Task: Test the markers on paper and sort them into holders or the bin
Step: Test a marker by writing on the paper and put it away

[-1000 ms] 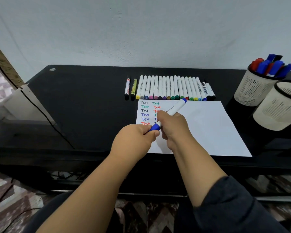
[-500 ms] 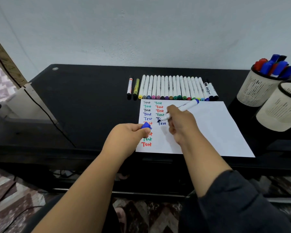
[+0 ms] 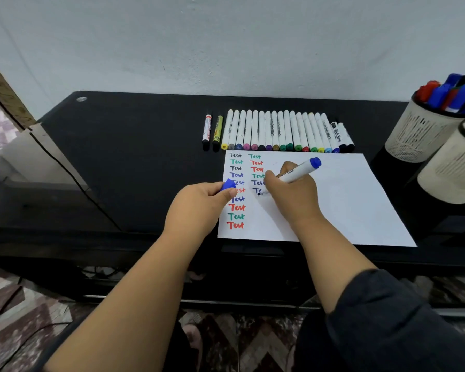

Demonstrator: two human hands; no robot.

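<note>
My right hand [image 3: 290,194] grips a white marker with a blue end [image 3: 298,171]; its tip touches the white paper [image 3: 346,200] in the second column of coloured "Test" words. My left hand [image 3: 199,205] pinches the blue cap [image 3: 228,184] at the paper's left edge. A row of several white markers [image 3: 279,131] lies behind the paper, with a red-labelled marker [image 3: 207,128] and a yellow one [image 3: 218,130] to its left. Two white mesh holders stand at the right: the far one [image 3: 419,132] holds red and blue markers, the near one [image 3: 451,167] shows no contents.
The black desk [image 3: 134,157] meets a pale wall behind. A cardboard piece [image 3: 8,103] and a black cable [image 3: 73,175] lie at the left. Patterned floor shows below the desk's front edge.
The cap came off the blue marker and stayed in my left hand. My right hand moved the marker up the paper and started writing a new word in the second column.
</note>
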